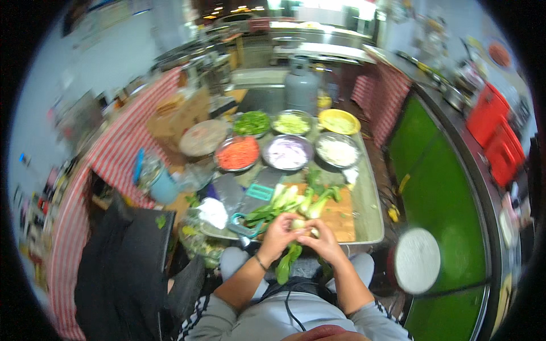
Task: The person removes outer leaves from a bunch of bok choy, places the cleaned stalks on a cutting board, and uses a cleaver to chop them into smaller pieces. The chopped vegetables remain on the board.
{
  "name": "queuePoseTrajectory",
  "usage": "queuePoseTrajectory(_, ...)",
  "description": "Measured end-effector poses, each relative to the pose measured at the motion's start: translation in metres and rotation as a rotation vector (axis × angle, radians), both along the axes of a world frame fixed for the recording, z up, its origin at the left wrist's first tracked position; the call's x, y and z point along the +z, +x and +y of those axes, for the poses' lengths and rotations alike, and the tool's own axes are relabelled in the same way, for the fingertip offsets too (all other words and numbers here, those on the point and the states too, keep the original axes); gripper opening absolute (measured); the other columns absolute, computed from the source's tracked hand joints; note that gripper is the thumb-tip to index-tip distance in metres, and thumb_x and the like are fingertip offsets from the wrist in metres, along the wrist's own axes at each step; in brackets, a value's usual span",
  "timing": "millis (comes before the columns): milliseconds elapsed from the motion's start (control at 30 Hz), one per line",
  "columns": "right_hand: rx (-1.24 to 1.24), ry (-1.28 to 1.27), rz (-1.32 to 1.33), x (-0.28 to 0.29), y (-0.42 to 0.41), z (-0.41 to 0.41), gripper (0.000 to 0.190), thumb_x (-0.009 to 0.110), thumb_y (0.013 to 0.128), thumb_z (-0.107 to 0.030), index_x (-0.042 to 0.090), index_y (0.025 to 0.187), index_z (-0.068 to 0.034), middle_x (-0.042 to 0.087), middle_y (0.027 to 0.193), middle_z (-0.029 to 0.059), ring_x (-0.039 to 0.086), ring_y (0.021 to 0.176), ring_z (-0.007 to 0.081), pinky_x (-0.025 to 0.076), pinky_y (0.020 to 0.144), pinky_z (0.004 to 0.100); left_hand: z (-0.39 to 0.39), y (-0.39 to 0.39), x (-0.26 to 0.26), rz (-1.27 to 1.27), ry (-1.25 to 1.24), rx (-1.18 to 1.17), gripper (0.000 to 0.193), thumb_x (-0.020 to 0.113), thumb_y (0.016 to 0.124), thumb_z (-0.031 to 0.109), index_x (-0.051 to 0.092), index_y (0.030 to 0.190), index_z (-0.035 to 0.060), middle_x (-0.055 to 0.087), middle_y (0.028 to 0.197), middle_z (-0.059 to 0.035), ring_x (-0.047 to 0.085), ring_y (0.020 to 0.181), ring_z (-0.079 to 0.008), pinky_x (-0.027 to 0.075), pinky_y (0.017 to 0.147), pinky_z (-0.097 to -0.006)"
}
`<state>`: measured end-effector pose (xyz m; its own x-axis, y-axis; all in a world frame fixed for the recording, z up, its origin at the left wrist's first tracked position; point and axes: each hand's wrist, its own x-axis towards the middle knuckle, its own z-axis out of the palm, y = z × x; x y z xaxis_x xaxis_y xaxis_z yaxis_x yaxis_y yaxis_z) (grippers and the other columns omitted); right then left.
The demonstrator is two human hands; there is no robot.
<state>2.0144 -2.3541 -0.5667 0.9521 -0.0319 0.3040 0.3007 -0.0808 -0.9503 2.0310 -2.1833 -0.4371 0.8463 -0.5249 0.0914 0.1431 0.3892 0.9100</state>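
Note:
Both of my hands hold one head of bok choy (pixel 297 224) over the near edge of a low table, its green leaves hanging down between my wrists. My left hand (pixel 283 235) grips its left side, and the fingers of my right hand (pixel 323 240) are on its right side by the pale base. Just beyond lie more bok choy (pixel 283 199) on a wooden cutting board (pixel 341 217). A teal-handled tool (pixel 246 228) is left of my left hand, with a teal slicer part (pixel 259 192) farther back.
Bowls of shredded carrot (pixel 237 154), sliced purple onion (pixel 288 152), pale shreds (pixel 337 150) and chopped greens (pixel 251 123) line the table's far half. A gas cylinder (pixel 301 87) stands behind them. To the right is a round stool (pixel 416 261); to the left, a blue bin (pixel 162 186) and a plastic bag of scraps (pixel 200 243).

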Motion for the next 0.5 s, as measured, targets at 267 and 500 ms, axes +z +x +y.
queuePoseTrajectory(267,-0.082,-0.208,0.048,0.004,0.003,0.021,0.035,0.072,0.074,-0.020,0.054,0.097,-0.002,0.058,0.081,0.0071,0.056,0.078,0.0152,0.046,0.074,0.0296,0.001,-0.007,0.007,-0.171,0.134,0.163,0.036,0.067,0.075,-0.002,0.047,0.104,-0.0004,0.051,0.097,-0.0048,0.054,0.085,-0.0124,0.046,0.075,-0.0238)
queuePoseTrajectory(500,-0.112,-0.138,-0.098,-0.001,0.009,0.015,0.030,0.068,0.078,-0.020,0.053,0.096,-0.002,0.059,0.086,0.0070,0.055,0.082,0.0155,0.044,0.076,0.0295,0.004,-0.010,0.010,-0.644,0.477,0.269,0.029,0.065,0.078,0.004,0.059,0.107,0.0010,0.055,0.092,-0.0078,0.056,0.080,-0.0132,0.047,0.064,-0.0232)
